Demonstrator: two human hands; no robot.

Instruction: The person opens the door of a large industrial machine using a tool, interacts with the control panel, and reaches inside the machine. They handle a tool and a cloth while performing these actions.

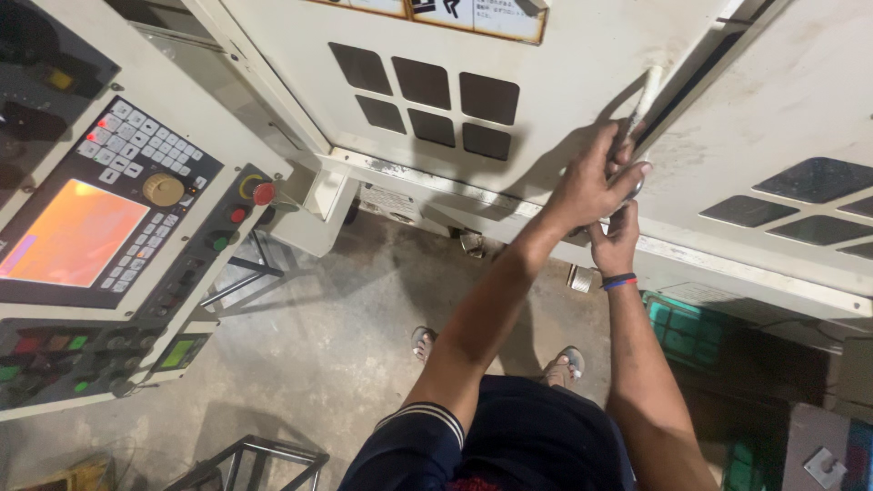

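Both of my hands are on the long pale door handle [648, 91] of a cream machine enclosure. My left hand [596, 177] wraps around the handle's lower part, fingers curled over it. Just below, my right hand [618, 238] grips the same handle's bottom end; a blue and red band sits on that wrist. The handle belongs to the left sliding door [546, 73], which has several dark square windows. It meets the right door [773, 118] at a dark narrow gap.
A control panel [100, 218] with an orange screen, keypad, yellow knob and red stop button [264, 193] stands at left. My sandalled feet rest on the concrete floor [327, 318]. A green crate [687, 327] sits low right; a metal frame [255, 459] is at bottom.
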